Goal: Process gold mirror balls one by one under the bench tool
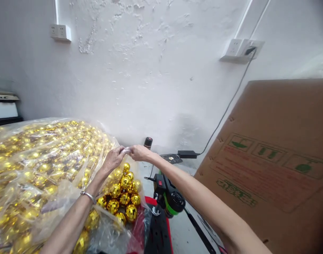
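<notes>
At the far left edge, a stacked item bears short dark lettering, not clearly legible. A double wall socket is mounted above. Below, a clear plastic bag contains many gold mirror-faceted balls; some are visible at its right side, near the lower centre.

The left hand, with a metal bangle at the wrist, has its fingers closed in a narrow pinch on the bag's upper right edge. The right hand pinches the same edge, directly alongside. The gathered film lies between the fingertips of both hands, above the exposed balls.

A dark cylindrical container stands behind the right hand. Below the right hand is a black device with a red switch and green ring. Farther right, a black power adapter connects by grey cable to a second wall socket. At far right, a cardboard carton shows green handling symbols, including double arrows; its red text is unreadable.
</notes>
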`<action>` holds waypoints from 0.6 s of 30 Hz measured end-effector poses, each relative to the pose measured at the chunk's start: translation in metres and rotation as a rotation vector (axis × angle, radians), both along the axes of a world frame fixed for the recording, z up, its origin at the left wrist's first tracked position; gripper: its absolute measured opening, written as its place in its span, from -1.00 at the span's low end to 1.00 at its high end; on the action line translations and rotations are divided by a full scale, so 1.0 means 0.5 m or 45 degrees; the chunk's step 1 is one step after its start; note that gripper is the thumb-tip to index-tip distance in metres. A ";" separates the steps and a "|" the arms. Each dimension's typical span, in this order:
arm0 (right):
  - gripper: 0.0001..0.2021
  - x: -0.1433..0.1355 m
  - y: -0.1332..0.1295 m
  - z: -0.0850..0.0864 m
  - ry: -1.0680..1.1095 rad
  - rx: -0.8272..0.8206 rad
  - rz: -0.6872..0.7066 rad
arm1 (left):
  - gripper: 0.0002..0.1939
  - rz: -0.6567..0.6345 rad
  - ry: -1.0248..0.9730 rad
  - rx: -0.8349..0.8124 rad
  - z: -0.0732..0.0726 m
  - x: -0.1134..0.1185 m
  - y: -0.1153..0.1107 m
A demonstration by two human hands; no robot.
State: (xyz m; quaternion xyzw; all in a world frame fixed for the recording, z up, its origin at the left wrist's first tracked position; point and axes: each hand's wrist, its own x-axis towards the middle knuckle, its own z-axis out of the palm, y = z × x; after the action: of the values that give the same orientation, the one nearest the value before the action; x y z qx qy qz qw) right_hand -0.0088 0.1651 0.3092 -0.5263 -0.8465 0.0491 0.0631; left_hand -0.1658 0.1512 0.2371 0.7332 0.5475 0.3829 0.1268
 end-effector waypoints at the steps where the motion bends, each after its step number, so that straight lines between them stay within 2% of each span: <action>1: -0.70 -0.006 0.013 0.000 -0.021 -0.065 -0.028 | -0.57 0.008 -0.020 -0.014 -0.007 -0.005 0.000; 6: -0.63 -0.039 0.051 0.001 0.017 -0.180 -0.122 | -0.48 0.107 0.057 -0.072 -0.064 -0.037 -0.009; 8: -0.63 -0.060 0.050 -0.011 0.094 -0.182 -0.135 | -0.70 0.157 0.129 -0.135 -0.090 -0.057 -0.015; 9: -0.64 -0.072 0.046 -0.022 0.138 -0.181 -0.137 | -0.83 0.185 0.137 -0.172 -0.100 -0.068 -0.018; 10: -0.64 -0.085 0.038 -0.035 0.183 -0.177 -0.136 | -0.87 0.216 0.125 -0.202 -0.109 -0.079 -0.021; 15: -0.64 -0.136 -0.027 -0.129 0.362 -0.118 -0.106 | -0.68 0.315 -0.041 -0.226 -0.128 -0.123 -0.034; 18: -0.67 -0.124 -0.056 -0.171 0.384 -0.088 -0.091 | -0.67 0.289 -0.170 -0.214 -0.129 -0.139 -0.046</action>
State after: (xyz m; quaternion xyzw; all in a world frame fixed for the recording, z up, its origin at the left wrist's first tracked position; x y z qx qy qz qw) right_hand -0.0710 0.1369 0.2236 -0.5446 -0.8060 0.1544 0.1731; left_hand -0.2352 0.1284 0.1726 0.6262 0.6474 0.3956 0.1797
